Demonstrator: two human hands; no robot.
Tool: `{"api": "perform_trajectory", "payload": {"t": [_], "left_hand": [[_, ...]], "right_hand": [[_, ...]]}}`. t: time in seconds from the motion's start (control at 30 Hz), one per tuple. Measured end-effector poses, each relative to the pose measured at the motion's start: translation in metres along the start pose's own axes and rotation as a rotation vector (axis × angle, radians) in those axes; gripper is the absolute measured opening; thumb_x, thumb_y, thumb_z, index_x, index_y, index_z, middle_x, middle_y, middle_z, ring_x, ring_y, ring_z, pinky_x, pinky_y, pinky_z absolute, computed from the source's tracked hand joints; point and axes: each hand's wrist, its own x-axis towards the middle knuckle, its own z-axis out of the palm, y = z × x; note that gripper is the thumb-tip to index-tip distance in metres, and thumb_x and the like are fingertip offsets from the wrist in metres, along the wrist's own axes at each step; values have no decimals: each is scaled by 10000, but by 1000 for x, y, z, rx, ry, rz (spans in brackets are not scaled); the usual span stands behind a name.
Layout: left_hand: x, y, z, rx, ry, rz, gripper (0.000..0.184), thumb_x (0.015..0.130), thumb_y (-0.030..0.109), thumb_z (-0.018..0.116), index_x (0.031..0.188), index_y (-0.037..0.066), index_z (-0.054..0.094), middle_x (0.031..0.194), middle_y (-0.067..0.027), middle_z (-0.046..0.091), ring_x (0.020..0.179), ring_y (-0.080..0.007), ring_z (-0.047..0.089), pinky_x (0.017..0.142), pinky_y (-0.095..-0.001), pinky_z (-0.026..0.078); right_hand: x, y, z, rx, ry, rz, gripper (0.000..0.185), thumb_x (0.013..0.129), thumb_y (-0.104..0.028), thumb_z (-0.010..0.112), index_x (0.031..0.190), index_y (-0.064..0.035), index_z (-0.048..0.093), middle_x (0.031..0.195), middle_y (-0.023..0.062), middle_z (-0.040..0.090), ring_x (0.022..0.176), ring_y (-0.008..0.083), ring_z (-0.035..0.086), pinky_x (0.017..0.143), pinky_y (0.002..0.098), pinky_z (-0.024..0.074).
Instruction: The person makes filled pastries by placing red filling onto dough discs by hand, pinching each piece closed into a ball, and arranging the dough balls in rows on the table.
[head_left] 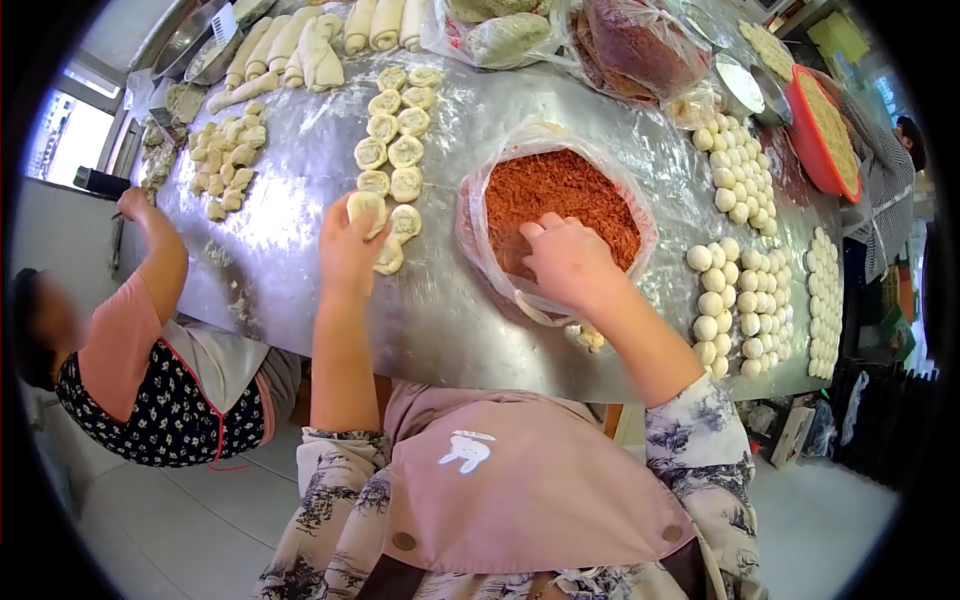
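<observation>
My left hand [347, 250] is closed on a flat round dough piece [366, 211], held just above the steel table at the near end of two rows of similar dough pieces [405, 151]. Below it, more dough pieces [388, 257] lie against each other. My right hand [568, 262] reaches into a plastic-lined container [475, 225] of reddish-brown, crumbly filling [560, 180]. Its fingers are curled into the filling, with the tips partly hidden.
Dough rolls [385, 22] and bagged fillings [640, 45] line the far side. Rows of dough balls [712, 300] cover the right, beside a red basin [820, 130]. On the left, a co-worker [165, 370] reaches toward cut dough lumps [225, 155], a dark-handled tool [100, 182] near their hand.
</observation>
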Motion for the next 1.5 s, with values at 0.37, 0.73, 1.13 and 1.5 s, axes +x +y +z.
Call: {"api": "perform_trajectory", "payload": {"t": [0.37,0.73,1.13,1.5], "left_hand": [[-74,-7,105,-309,-650,-499,267,962,121,502,1194,-12,514,1053,-118,596,904,-184,591,775,-269,508],[-60,-48,148,-522,-590,-632,320,1018,243,324,1175,32,504,1106,-89,586,1014,-184,566,955,-358,438],[-70,-46,151,-431,-607,-502,235,1002,209,414,1167,64,497,1135,-66,524,1054,-184,515,938,-365,417],[-58,-44,137,-577,-449,-625,246,985,180,467,1127,-4,549,1082,-121,581,986,-220,590,866,-343,521]], "right_hand": [[1,51,-10,103,163,16,139,811,-102,586,881,-42,690,810,198,655,809,368,636,759,435,508],[-21,38,-50,651,355,-46,224,816,-173,646,996,-42,673,875,160,665,816,314,640,745,385,497],[-26,33,-43,705,407,-1,217,792,-99,674,995,-25,654,896,137,679,788,283,651,718,355,501],[-25,51,-19,642,680,-87,294,787,-186,704,1028,-27,648,1064,156,645,1001,329,601,865,384,471]]}}
